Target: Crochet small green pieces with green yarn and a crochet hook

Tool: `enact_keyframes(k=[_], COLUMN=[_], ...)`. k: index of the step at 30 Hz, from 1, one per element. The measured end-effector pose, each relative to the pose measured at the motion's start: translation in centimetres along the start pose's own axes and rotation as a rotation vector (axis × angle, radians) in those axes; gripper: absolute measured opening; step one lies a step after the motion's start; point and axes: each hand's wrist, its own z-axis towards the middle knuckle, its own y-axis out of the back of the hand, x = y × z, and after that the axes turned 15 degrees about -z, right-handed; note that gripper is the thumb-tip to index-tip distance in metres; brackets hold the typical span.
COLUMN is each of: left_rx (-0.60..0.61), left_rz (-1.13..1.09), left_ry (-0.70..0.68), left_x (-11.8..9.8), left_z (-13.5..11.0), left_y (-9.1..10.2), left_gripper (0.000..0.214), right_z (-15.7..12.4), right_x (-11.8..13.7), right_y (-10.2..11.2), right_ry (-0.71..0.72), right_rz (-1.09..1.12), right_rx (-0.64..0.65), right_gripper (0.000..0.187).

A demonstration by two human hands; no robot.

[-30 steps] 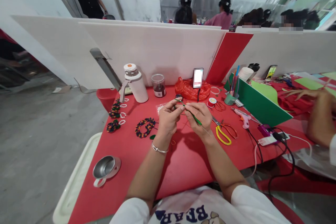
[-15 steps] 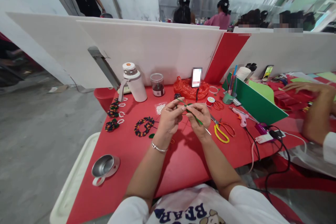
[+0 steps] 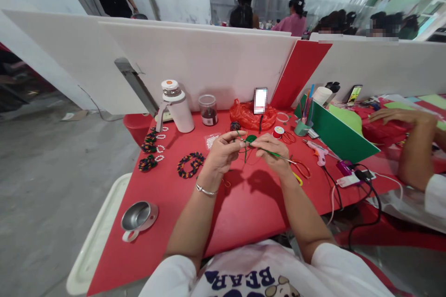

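Observation:
My left hand (image 3: 226,151) pinches dark green yarn (image 3: 245,154) between thumb and fingertips, and a strand hangs below. My right hand (image 3: 273,151) is closed on a crochet hook (image 3: 284,158) with a green grip; its metal end sticks out past the palm. The hook's tip meets the yarn between my fingertips, too small to make out clearly. A round dark green piece (image 3: 251,138) shows between the two hands. Orange-handled scissors (image 3: 302,169) lie partly hidden beside my right hand. Left of my left hand lies a multicoloured braided yarn ring (image 3: 190,165).
A white flask (image 3: 177,109), a clear jar (image 3: 208,110) and a red plastic bag (image 3: 240,113) stand along the back. A metal cup (image 3: 140,218) sits front left. To the right are a pink glue gun (image 3: 318,152), a power strip (image 3: 355,179) and a co-worker's arm (image 3: 416,148).
My hands have moved slightly apart, the right one shifting right with the crochet hook, now lying flatter. The round green piece now shows between them. My right hand covers more of the scissors.

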Motion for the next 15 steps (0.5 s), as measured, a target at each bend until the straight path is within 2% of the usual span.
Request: enact_keyframes(k=[6, 15], left_rx=[0.015, 0.057], left_rz=[0.026, 0.047], left_ry=[0.018, 0.051], left_x=[-0.2, -0.3], left_z=[-0.1, 0.0], left_y=[0.1, 0.6], left_gripper=[0.04, 0.036], right_z=[0.3, 0.4], right_x=[0.1, 0.9], right_y=[1.3, 2.1], right_ry=[0.087, 0.126], right_rz=[-0.093, -0.104], right_rx=[0.058, 0.043], right_gripper=[0.028, 0.026])
